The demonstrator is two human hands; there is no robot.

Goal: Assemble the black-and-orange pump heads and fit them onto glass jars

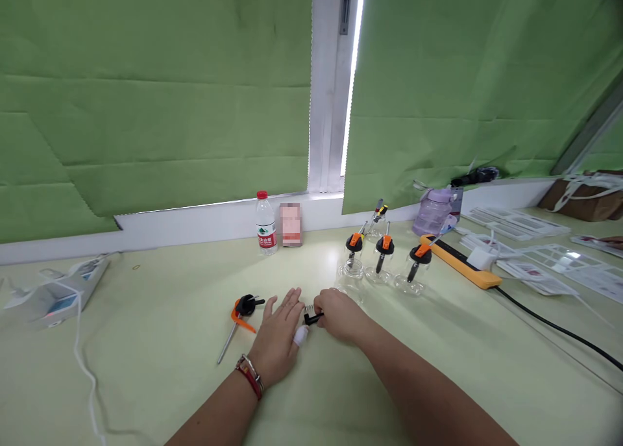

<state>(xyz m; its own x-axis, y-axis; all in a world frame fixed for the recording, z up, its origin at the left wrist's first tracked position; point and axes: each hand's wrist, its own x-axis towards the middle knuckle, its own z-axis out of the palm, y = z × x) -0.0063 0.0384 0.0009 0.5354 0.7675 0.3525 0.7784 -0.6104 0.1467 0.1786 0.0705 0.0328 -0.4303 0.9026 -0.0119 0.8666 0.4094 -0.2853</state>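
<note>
Right hand [341, 313] pinches black tube [312, 319]; spring [308, 308] just beyond it. Left hand [276, 335] beside, flat, seemingly gripping nothing. Beyond grip: three jars [411, 284] look finished, tops [385, 245] on; open jar [351, 272] lacks one. Loose top [246, 305] left of both hands.

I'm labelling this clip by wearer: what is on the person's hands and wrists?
The left hand has a white wrap on its thumb; at that wrist are a silver-coloured bracelet and a red band. Nothing worn shows on the right hand. No sleeves show.
</note>
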